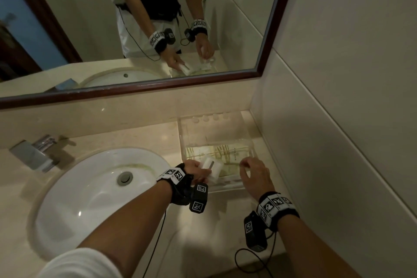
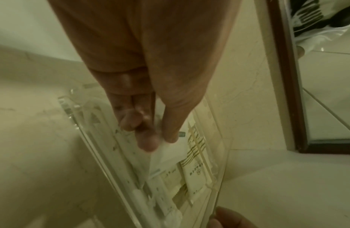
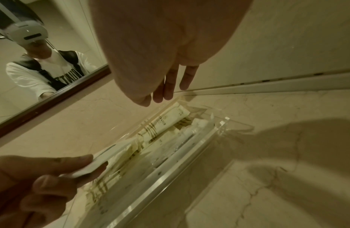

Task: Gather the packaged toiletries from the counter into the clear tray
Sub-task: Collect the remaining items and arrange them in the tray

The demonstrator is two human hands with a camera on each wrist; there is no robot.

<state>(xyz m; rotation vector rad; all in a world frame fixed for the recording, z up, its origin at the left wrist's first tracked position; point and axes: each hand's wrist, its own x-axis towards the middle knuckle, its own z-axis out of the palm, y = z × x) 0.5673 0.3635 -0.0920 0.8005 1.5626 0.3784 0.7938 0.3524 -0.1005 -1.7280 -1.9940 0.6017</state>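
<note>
A clear tray [image 1: 184,140] stands on the beige counter to the right of the sink, against the side wall. Several white packets with green stripes [image 1: 228,156] lie flat in it, seen close in the wrist views [image 2: 197,169] [image 3: 164,123]. My left hand [image 1: 203,166] pinches a white packet [image 1: 212,168] between thumb and fingers [image 2: 148,141], just above the tray's left front corner. My right hand [image 1: 244,166] hangs over the tray's right front part with straight, relaxed fingers [image 3: 168,86] and holds nothing; its fingertips are at the tray's rim [image 2: 217,205].
A white basin [image 1: 90,187] with a chrome faucet [image 1: 33,151] lies left of the tray. A framed mirror [image 1: 158,29] runs along the back above a low backsplash. The tiled side wall [image 1: 338,119] closes in the right. Bare counter [image 1: 214,221] lies before the tray.
</note>
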